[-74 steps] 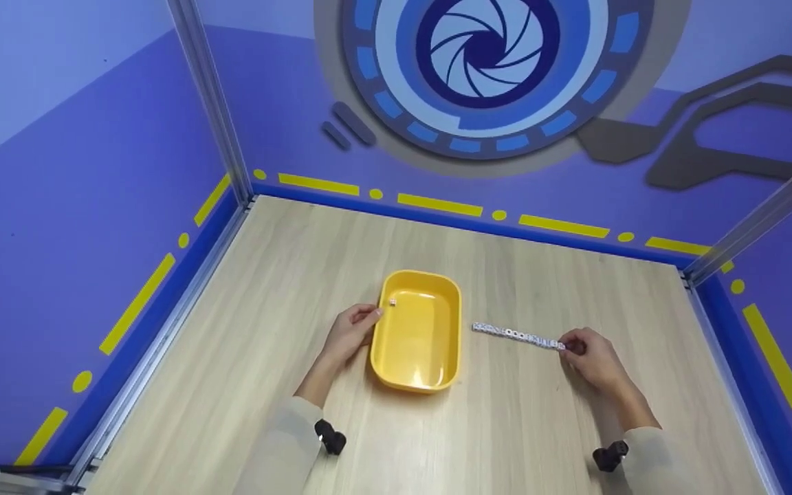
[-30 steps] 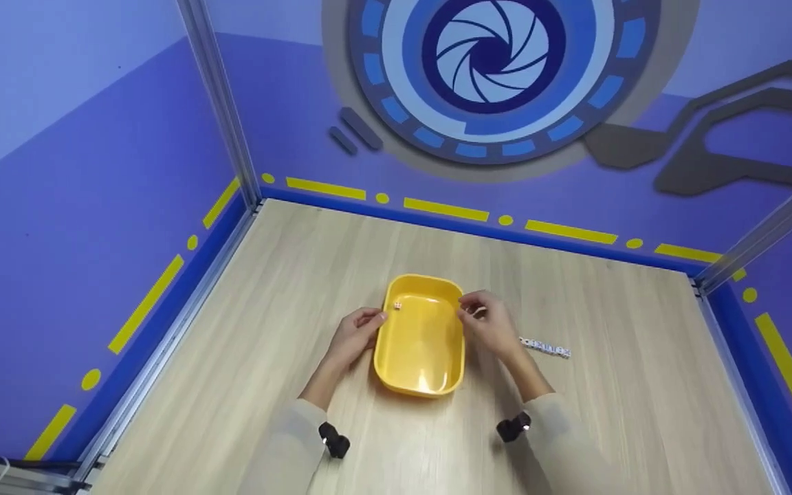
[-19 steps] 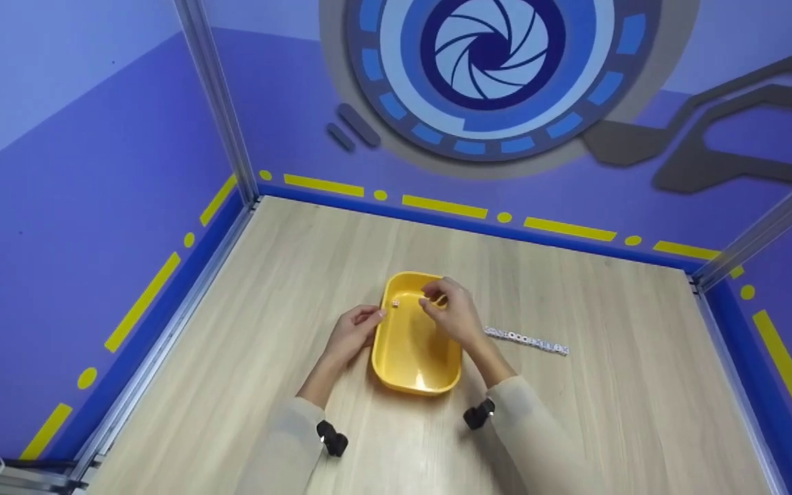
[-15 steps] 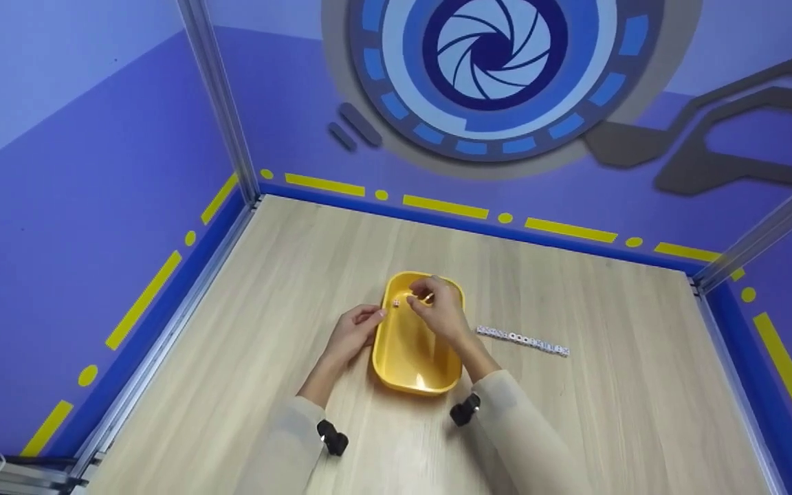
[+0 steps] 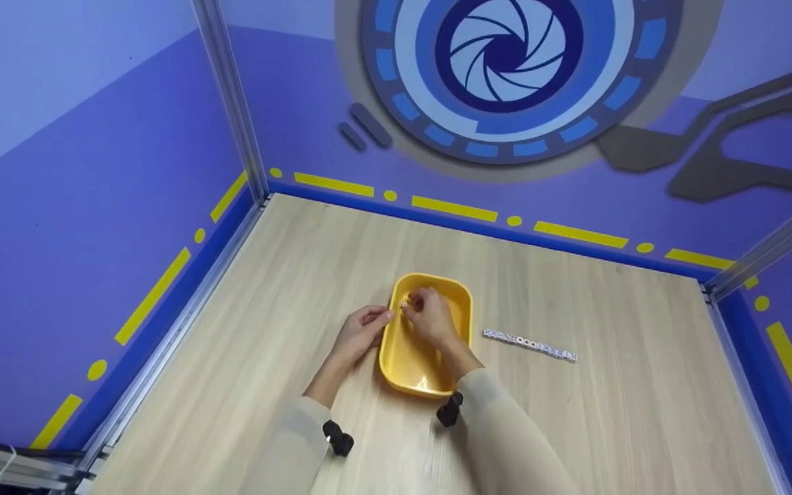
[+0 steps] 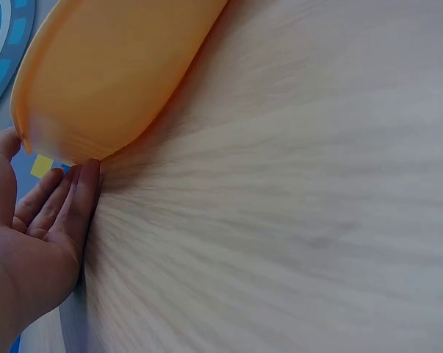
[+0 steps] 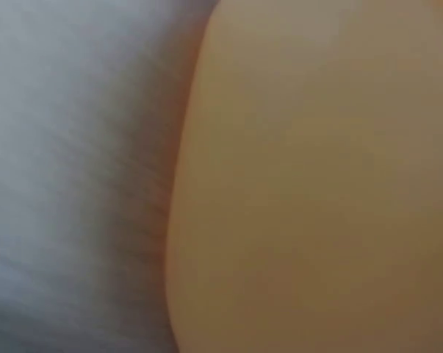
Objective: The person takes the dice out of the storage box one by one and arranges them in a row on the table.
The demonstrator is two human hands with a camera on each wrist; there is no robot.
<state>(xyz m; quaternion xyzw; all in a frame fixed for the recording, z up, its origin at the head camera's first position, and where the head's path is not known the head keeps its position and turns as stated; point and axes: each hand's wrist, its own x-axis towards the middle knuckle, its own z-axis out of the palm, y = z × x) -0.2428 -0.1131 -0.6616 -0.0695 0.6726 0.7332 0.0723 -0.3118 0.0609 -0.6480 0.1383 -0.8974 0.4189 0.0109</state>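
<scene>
In the head view, a yellow plastic box [image 5: 388, 364], open at the top with rounded corners, stands on the table. My left hand [image 5: 361, 331] grips its left side, thumb at the rim and fingers against the outer wall, as the left wrist view also shows. My right hand [image 5: 434, 317] reaches down inside, its thumb and forefinger closed in on a tiny white die [image 5: 404, 304] with reddish marks, near the box's left wall. To the right of the box lies a straight row of small white dice [image 5: 530, 344]. The right wrist view holds only a blurred box wall.
The pale wood table [image 5: 300, 261] is bounded by a purple-blue printed wall [image 5: 286, 89] behind and walls at both sides. Metal posts [image 5: 231, 103] stand at the back corners. Black wrist cameras [image 5: 338, 438] sit on both sleeves.
My right hand has left the right end of the row, crossed over the box's right rim, and lowered to the die inside. The left hand stays on the box. The row lies as before.
</scene>
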